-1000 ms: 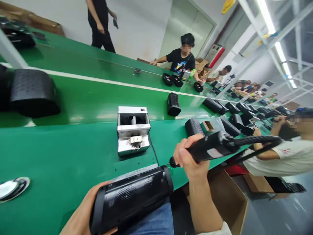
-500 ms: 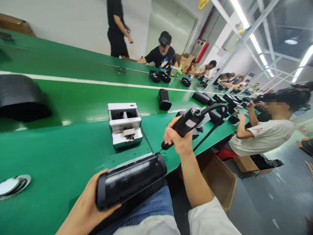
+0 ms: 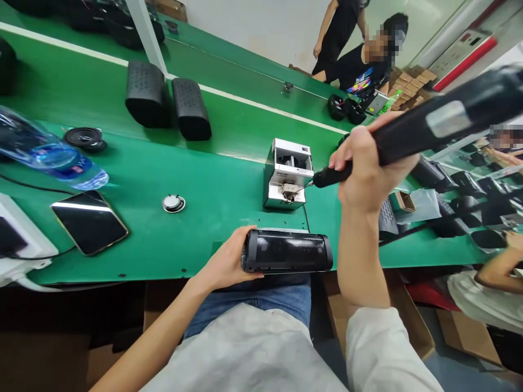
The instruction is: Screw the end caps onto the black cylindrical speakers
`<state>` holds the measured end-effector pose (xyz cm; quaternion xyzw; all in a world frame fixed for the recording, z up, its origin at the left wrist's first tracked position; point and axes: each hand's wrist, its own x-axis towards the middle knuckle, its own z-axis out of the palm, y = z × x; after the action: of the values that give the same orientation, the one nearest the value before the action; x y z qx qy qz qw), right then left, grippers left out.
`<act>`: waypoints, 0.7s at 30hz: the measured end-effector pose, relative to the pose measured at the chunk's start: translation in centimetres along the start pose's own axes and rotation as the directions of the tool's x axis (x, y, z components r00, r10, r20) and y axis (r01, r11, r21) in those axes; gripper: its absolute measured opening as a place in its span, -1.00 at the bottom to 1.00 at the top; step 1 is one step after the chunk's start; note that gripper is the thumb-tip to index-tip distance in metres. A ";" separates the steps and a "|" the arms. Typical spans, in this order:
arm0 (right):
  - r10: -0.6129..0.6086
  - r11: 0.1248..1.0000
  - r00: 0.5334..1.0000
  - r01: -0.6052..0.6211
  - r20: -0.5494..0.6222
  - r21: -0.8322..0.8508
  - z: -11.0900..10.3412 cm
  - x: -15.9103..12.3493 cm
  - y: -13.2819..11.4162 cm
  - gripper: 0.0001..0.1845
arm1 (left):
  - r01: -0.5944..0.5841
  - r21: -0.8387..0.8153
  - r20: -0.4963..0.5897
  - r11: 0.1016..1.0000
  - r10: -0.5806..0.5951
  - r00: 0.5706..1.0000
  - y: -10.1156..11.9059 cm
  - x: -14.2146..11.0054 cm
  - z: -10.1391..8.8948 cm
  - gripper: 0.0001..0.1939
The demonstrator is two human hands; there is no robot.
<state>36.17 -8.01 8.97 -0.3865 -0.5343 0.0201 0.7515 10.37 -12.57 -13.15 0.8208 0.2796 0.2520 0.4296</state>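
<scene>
My left hand (image 3: 227, 262) is wrapped round one end of a black cylindrical speaker housing (image 3: 290, 251), which lies on its side at the table's front edge, over my lap. In my right hand (image 3: 365, 166) is a black electric screwdriver (image 3: 441, 125), raised to the right and slanting down to the left. Its thin bit reaches the front of a white and black screw feeder (image 3: 286, 177), at the small metal outlet. Whether a screw sits on the bit is too small to tell. A few tiny dark screws lie between feeder and housing.
On the green table (image 3: 212, 185) are a round silver-rimmed part (image 3: 174, 203), a phone (image 3: 90, 222), a water bottle (image 3: 53, 152) and a speaker driver (image 3: 85, 139). Two black housings (image 3: 149, 95) stand behind. Co-workers sit at the right and across; a cardboard box (image 3: 412, 326) is below right.
The screwdriver has moved off the housing's right end to the screw feeder, up and away. The housing has turned more level, still in my left hand. My view has swung left.
</scene>
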 end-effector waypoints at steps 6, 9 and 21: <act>0.083 0.993 0.997 -0.083 -0.006 -0.083 0.8 0.2 4.5 -0.32 | -0.009 -0.009 0.000 1.000 0.009 1.000 -0.2 0.1 0.1 0.17; 0.150 0.984 0.989 -0.149 0.009 -0.093 0.5 0.4 5.2 -0.29 | -0.006 0.001 0.001 1.000 0.006 1.000 -0.1 0.2 0.0 0.18; 0.302 0.949 0.951 -0.293 -0.069 0.113 -0.9 -2.2 -7.1 -0.71 | -0.070 -0.007 -0.015 0.998 0.070 0.997 -0.6 0.2 0.5 0.33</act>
<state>33.25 -14.44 11.37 -0.4246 -0.4356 0.1436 0.7806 10.71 -12.39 -13.89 0.8266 0.2530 0.2741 0.4214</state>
